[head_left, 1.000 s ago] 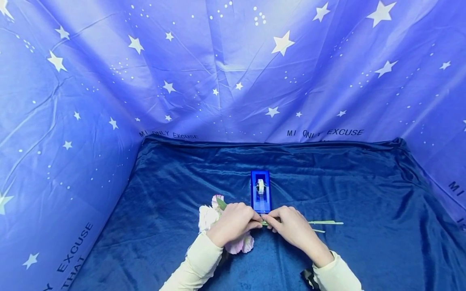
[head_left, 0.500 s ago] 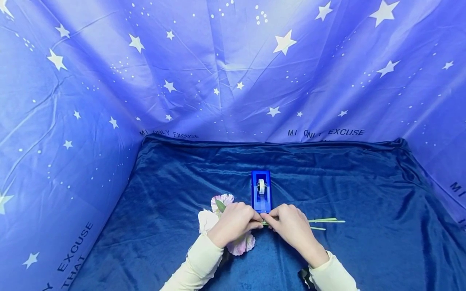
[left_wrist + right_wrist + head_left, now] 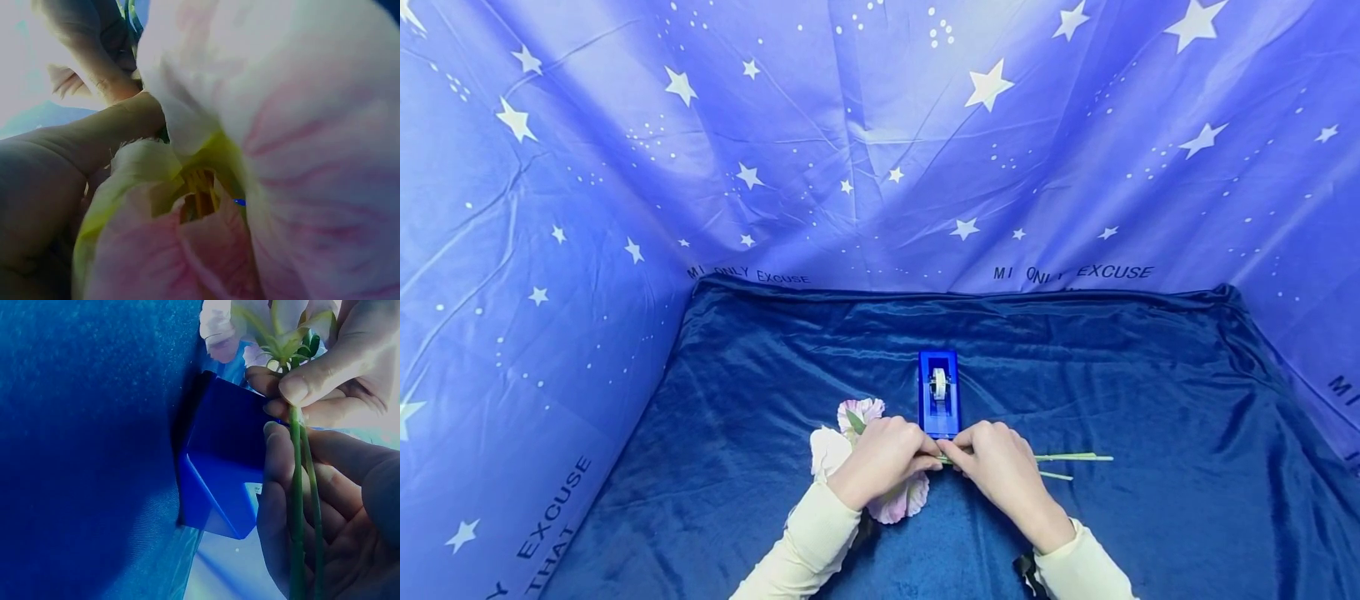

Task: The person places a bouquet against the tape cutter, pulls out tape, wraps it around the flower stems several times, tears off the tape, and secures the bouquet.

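Several pink and white artificial flowers (image 3: 898,500) lie to the left, their green stems (image 3: 1078,457) running out to the right past both hands. My left hand (image 3: 887,454) pinches the stems just below the blooms, seen close in the right wrist view between thumb (image 3: 295,389) and fingers. Beside it, my right hand (image 3: 996,462) holds the same stems, its fingers curled around them. A blue tape dispenser (image 3: 938,392) with a roll of clear tape (image 3: 939,384) stands right behind the fingertips. In the left wrist view a large pink petal (image 3: 325,150) hides much of the left hand.
A dark blue velvety cloth (image 3: 760,358) covers the table, wrinkled in places. Purple-blue drapes with white stars (image 3: 865,142) rise at the back and both sides. A black strap (image 3: 1026,573) shows at the right sleeve.
Both hands stay nearly in place on the stems. The blooms have turned slightly, so more of the upper pink flower shows, and the stem ends have shifted a little.
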`<state>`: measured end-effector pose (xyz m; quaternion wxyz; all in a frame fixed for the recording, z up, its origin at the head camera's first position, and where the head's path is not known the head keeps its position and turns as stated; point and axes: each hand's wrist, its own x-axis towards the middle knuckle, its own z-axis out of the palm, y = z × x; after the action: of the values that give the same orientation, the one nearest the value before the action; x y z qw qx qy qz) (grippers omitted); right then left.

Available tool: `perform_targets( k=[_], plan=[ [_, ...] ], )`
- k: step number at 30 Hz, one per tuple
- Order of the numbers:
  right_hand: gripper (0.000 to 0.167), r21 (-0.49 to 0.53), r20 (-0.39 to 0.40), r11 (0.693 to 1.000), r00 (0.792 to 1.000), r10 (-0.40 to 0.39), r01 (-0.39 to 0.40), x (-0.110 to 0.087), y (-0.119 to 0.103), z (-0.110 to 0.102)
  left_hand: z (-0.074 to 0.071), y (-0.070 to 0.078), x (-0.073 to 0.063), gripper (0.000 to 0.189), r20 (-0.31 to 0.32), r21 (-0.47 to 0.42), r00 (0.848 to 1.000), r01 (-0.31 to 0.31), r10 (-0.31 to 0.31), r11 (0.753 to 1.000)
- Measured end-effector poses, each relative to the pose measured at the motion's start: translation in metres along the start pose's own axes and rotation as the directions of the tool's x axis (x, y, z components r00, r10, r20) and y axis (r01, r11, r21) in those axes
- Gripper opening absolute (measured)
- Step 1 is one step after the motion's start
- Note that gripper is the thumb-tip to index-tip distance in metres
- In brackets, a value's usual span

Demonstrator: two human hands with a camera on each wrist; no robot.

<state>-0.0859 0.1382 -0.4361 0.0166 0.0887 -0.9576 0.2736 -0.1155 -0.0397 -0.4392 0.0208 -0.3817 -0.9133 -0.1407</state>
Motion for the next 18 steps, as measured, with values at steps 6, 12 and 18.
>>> perform_targets(
  k=[6, 12, 18],
  plan=[
    [0.027, -0.039, -0.013, 0.999, 1.000, -0.024, 0.023, 0.0008, -0.0006, 0.0009, 0.0003, -0.0007, 0.0004, 0.008, 0.001, 0.006, 1.000, 0.004, -0.004, 1.000],
    [0.034, -0.075, -0.022, 0.995, 0.998, -0.061, 0.060, -0.0009, -0.0012, 0.0008, 0.0008, -0.0020, 0.0005, 0.009, 0.007, 0.008, 1.000, 0.008, -0.008, 1.000],
    [0.035, -0.107, -0.037, 0.991, 0.996, -0.080, 0.075, -0.0013, -0.0015, 0.0033, 0.0013, -0.0022, -0.0004, 0.009, 0.009, 0.007, 1.000, 0.006, -0.006, 1.000]
  ],
)
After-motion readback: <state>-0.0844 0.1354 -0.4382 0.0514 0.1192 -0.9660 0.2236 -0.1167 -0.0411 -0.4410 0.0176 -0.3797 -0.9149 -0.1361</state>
